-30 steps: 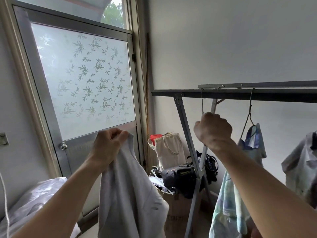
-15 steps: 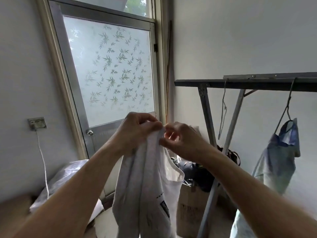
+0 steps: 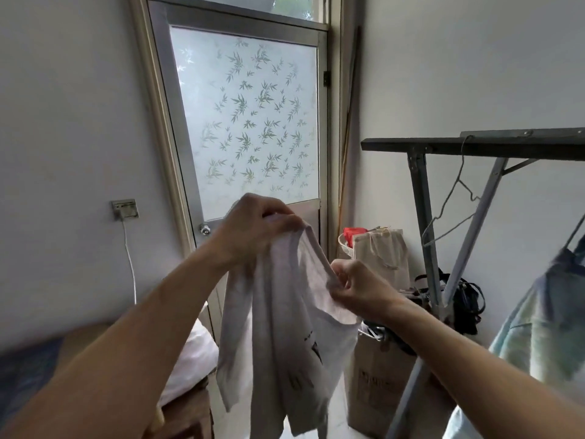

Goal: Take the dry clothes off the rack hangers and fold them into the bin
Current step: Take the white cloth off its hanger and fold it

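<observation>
Beside door (image 3: 253,122), cardboard box (image 3: 376,375) holds dark tangled items (image 3: 389,335).

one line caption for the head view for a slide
Both hands, left and right, hold a grey shirt beside the rack.

A pale grey cotton T-shirt (image 3: 285,327) hangs between the left hand (image 3: 253,229) and, lower to its right, the right hand (image 3: 357,289), before the frosted leaf-patterned glass door (image 3: 247,122), with the dark metal clothes rack (image 3: 474,147) and its bare wire hanger (image 3: 449,210) at right.
</observation>
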Available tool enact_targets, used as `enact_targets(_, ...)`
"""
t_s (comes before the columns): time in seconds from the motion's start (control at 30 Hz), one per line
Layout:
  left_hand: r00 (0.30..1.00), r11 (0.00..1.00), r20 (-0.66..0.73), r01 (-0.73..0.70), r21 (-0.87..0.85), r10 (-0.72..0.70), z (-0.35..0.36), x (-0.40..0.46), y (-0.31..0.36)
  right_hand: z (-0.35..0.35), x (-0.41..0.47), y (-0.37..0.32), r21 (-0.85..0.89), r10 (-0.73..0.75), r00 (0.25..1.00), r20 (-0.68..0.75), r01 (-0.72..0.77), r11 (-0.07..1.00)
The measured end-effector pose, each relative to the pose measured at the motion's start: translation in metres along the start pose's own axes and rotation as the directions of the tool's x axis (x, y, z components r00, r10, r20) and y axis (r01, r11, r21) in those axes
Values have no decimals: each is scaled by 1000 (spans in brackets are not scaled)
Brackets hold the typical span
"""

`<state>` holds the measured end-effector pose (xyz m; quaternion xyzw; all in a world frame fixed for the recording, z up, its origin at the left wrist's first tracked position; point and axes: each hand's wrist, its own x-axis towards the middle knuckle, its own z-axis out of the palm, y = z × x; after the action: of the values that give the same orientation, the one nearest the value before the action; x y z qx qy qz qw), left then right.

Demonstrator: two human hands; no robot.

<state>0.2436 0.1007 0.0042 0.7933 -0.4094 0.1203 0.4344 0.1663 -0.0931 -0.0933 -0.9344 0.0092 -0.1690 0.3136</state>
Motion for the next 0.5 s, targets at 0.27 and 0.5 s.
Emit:
enact_targets(0.27,990,990,-93,117,78,-110,-45,-19,-35,-33,4,13,-14,96,994,44,-96,995)
enact_targets(0.5,967,967,-86,232,-100,-241,-62,-45,-62,-50,6,-5,414,-17,997,80,-18,910)
